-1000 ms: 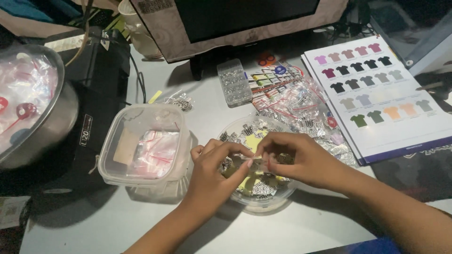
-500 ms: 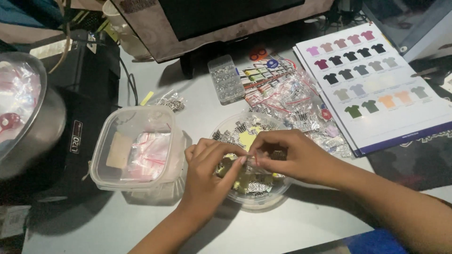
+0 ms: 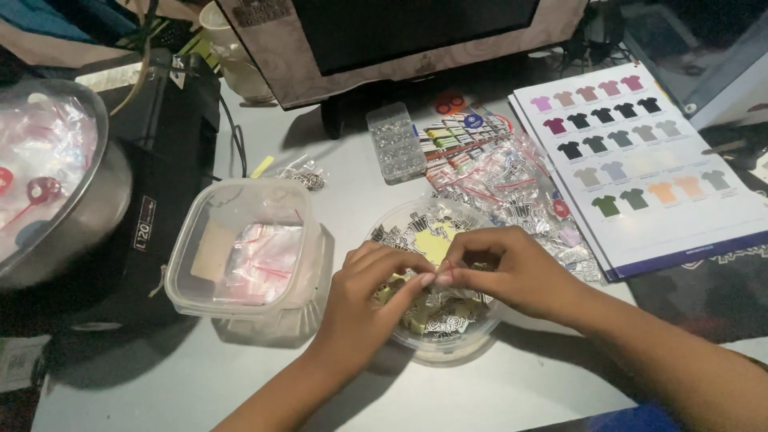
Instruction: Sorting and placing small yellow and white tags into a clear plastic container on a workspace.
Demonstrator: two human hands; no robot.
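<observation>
Both hands meet over a round clear bowl filled with several small black-and-white and yellow stickers. My left hand and my right hand pinch one small clear zip bag between their fingertips, just above the bowl's middle. What the little bag holds is too small to tell. A square clear plastic tub with red-striped zip bags and a tan card inside stands left of the bowl, close to my left hand.
A monitor stands at the back. A colour chart of shirts lies at the right, with a pile of filled zip bags and a clear compartment box beside it. A metal bowl and black device sit left.
The view has shifted slightly. Both hands stay over the bowl, fingers working the small bag, with my left thumb and fingers closing in on it.
</observation>
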